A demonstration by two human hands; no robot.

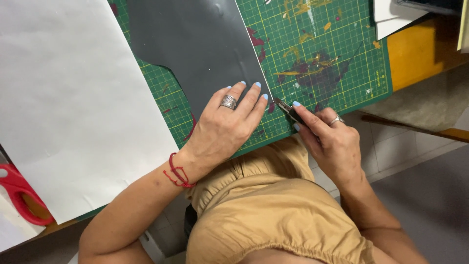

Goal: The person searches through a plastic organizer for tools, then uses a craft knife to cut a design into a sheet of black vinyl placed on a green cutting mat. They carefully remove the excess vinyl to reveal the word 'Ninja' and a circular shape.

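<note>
My left hand (225,127) lies flat with fingers spread on the near end of a dark grey sheet (195,44), which rests on a green cutting mat (322,54). A silver ring sits on one finger and a red cord circles the wrist. My right hand (330,139) is closed on a small black craft knife (288,111). Its blade tip touches the mat right beside the sheet's right edge, close to my left fingertips.
A large white paper sheet (63,98) covers the left of the mat. Red scissor handles (19,193) lie at the far left. Paint stains mark the mat's right half. White papers (395,17) sit at the top right on the yellow-orange table (415,49).
</note>
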